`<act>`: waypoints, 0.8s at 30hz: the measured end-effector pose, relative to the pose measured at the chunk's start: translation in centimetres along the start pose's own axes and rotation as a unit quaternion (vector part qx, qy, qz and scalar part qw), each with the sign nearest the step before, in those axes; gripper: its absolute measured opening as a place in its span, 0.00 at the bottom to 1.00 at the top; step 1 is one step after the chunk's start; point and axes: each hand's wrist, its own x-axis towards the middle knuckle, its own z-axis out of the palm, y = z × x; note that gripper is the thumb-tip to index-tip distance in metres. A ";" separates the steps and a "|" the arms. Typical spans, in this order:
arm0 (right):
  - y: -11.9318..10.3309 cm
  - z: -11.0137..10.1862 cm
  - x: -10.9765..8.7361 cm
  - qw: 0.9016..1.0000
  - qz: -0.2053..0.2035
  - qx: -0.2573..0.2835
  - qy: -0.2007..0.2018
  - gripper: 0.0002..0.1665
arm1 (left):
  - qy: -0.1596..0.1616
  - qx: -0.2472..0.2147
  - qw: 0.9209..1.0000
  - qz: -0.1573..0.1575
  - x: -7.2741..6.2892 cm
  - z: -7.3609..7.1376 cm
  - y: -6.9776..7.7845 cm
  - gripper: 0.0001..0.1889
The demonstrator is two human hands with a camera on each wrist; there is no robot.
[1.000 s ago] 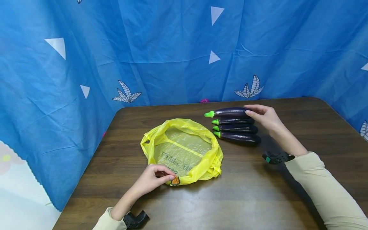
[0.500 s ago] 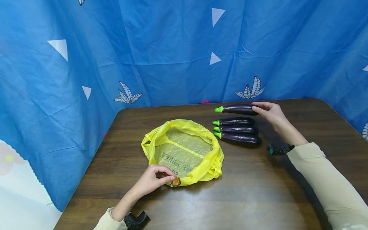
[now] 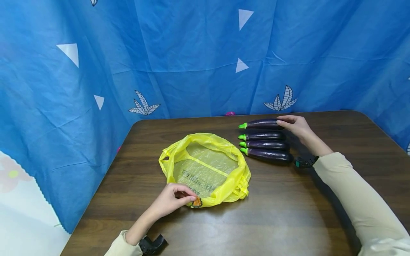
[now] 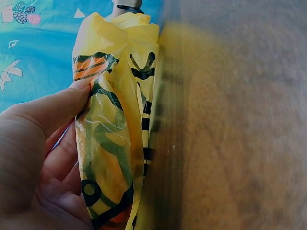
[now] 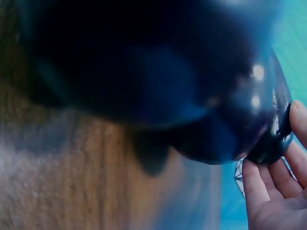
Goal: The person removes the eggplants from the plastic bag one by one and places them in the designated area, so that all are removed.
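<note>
A yellow plastic bag (image 3: pixel 241 177) lies on the table with its mouth spread wide and printed text showing inside. My left hand (image 3: pixel 174 199) pinches the bag's near rim between thumb and fingers, beside an orange printed patch. In the left wrist view the thumb presses on the creased yellow plastic. At the back right, my right hand (image 3: pixel 296 125) grips the blunt end of the farthest eggplant (image 3: pixel 261 123), whose green stem points left. Nearer me, three more dark eggplants (image 3: pixel 269 155) lie side by side. In the right wrist view, fingertips (image 5: pixel 256 182) touch the held eggplant's end.
The brown wooden table (image 3: pixel 224 231) ends at a blue patterned curtain (image 3: pixel 192 53) behind. A white cloth (image 3: pixel 25 199) shows at the left. Black devices sit on both wrists; one wrist camera (image 3: pixel 153 244) rests low near the table's front.
The right hand first shifted the farthest eggplant back and to the right, away from the row, then brought it slightly nearer again. The left hand keeps its pinch on the bag.
</note>
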 end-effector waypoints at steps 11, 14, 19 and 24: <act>0.9 0.5 0.6 1.000 0.011 -0.019 0.000 0.37 | -0.002 0.000 1.000 -0.004 0.0 0.0 0.0 0.03; 1.0 0.5 0.8 1.000 0.007 -0.024 -0.006 0.37 | -0.003 0.001 1.000 -0.005 -0.1 -0.1 0.0 0.03; 1.0 0.6 0.9 0.999 0.003 -0.037 -0.016 0.36 | -0.002 0.002 1.000 -0.005 -0.1 0.0 0.0 0.03; 1.1 0.7 0.8 0.998 -0.004 -0.046 -0.031 0.35 | -0.003 0.003 1.000 -0.007 -0.1 0.0 0.0 0.03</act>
